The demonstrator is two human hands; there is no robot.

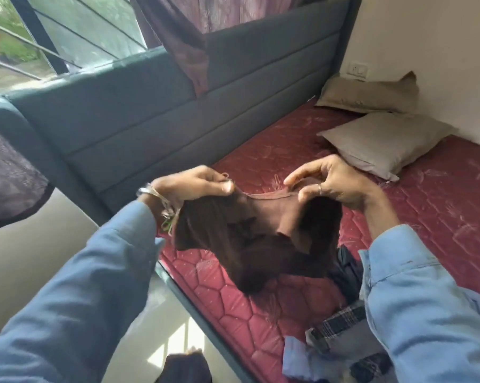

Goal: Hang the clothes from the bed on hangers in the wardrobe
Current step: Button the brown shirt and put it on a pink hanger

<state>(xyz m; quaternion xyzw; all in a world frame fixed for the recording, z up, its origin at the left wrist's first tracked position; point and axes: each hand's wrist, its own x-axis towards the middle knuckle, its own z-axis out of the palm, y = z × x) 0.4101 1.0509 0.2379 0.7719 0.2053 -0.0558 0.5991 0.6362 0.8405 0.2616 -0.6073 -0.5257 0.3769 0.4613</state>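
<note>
Both hands are up over the near edge of the bed, holding a dark brown T-shirt (250, 244) by its neckline. Left hand (194, 183) pinches the collar edge between thumb and fingers; right hand (330, 183) has fingers curled round the other side of the collar, thumb tip out toward the left hand. The collar rib is stretched taut between them and the body hangs bunched below, clear of the maroon mattress (399, 194), with some print or fold on the front I can't make out. No hanger and no wardrobe in view, so I'd call this the prep step: finding the neck opening and squaring the garment. To do it well, I'd say keep both grips on the rib, not the thin body fabric, give one short shake so the bunched hem drops and the sleeves fall free, and check it isn't inside out. Then shift the grips out to the shoulder seams so the neck gapes for a hanger. Risk is overstretching the collar if it's pulled wider than needed. More clothes wait on the bed: a dark garment (348, 269) just beside the right sleeve, a plaid piece (341, 322) and something light blue (299, 357) nearer the foot. Two grey pillows (385, 142) lie well apart by the wall. Judging by the pile, the task is nowhere near done.
</note>
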